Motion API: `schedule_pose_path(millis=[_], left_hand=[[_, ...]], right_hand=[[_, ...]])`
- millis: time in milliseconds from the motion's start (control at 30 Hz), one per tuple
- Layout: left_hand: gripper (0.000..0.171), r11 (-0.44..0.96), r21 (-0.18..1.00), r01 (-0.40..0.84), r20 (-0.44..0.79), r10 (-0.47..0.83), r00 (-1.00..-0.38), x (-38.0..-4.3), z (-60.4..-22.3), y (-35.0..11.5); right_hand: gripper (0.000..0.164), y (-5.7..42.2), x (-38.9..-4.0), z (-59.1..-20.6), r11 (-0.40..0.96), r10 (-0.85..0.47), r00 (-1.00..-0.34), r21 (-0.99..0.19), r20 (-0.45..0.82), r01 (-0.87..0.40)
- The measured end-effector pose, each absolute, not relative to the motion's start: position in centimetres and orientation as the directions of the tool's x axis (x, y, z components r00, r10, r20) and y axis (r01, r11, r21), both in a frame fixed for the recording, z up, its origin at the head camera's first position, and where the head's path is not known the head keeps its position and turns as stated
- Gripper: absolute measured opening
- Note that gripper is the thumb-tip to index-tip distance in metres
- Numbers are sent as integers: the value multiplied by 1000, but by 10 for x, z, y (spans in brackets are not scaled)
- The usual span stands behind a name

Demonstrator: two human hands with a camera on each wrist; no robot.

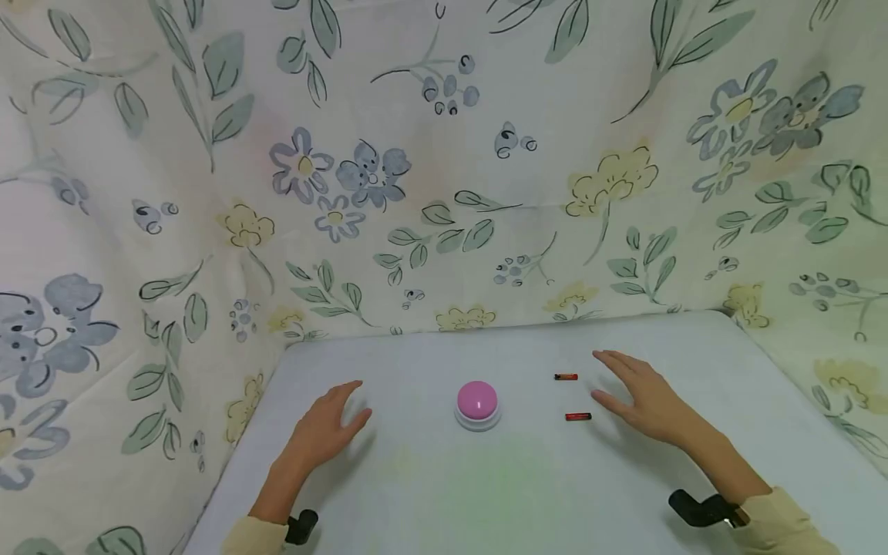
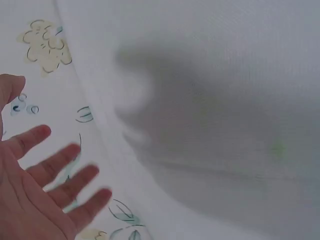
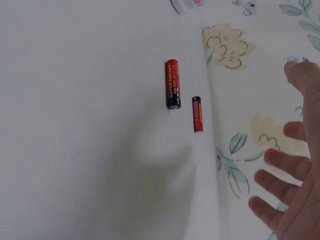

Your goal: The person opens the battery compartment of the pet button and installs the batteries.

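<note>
A pink dome on a round white base, like a push light (image 1: 477,402), stands mid-table in the head view. To its right lie two red and black batteries, a farther one (image 1: 566,377) and a nearer one (image 1: 578,416). The right wrist view shows the nearer battery (image 3: 173,84) with "SUPER ENERGY" printed on it, and the other battery (image 3: 198,114) beyond. My left hand (image 1: 324,426) hovers left of the push light, fingers spread and holding nothing. Just right of the batteries, my right hand (image 1: 647,398) is raised over the table, also relaxed and touching neither battery.
The white table (image 1: 416,493) has a faint greenish patch near the front. Floral cloth (image 1: 444,177) hangs behind it and along both sides. Black wrist straps with camera mounts (image 1: 704,510) sit at the sleeve cuffs.
</note>
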State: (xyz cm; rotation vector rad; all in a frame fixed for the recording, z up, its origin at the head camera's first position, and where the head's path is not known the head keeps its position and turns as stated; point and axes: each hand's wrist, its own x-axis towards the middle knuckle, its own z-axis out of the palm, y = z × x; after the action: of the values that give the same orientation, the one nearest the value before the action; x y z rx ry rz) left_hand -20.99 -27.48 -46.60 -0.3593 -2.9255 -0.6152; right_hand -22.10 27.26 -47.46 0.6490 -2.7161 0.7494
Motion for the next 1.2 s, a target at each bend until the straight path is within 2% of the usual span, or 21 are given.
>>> schedule_pose_path(millis=[167, 267, 367, 633, 933, 1200], left_hand=[[34, 742, 600, 299, 172, 245, -954, -209, -465, -281], [27, 685, 661, 306, 167, 263, -950, -210, -467, -282], [28, 649, 692, 318, 170, 282, -944, -210, -468, -281], [37, 485, 815, 318, 135, 374, -918, -215, -473, -273], [46, 442, 874, 202, 40, 348, -936, -227, -477, -254], [52, 371, 916, 149, 14, 343, -939, -236, -483, -237]], right_hand=[[40, 283, -218, -477, 654, -317, -863, -569, 392, -499], [31, 290, -216, -481, 605, -304, -864, -619, 402, -501], [29, 297, -216, -485, 546, -291, -872, -680, 395, -490], [32, 303, -217, -496, 438, -256, -906, -796, 336, -419], [40, 275, -227, -506, 314, -336, -882, -843, 330, -436], [50, 243, -237, -508, 291, -393, -857, -839, 332, -459]])
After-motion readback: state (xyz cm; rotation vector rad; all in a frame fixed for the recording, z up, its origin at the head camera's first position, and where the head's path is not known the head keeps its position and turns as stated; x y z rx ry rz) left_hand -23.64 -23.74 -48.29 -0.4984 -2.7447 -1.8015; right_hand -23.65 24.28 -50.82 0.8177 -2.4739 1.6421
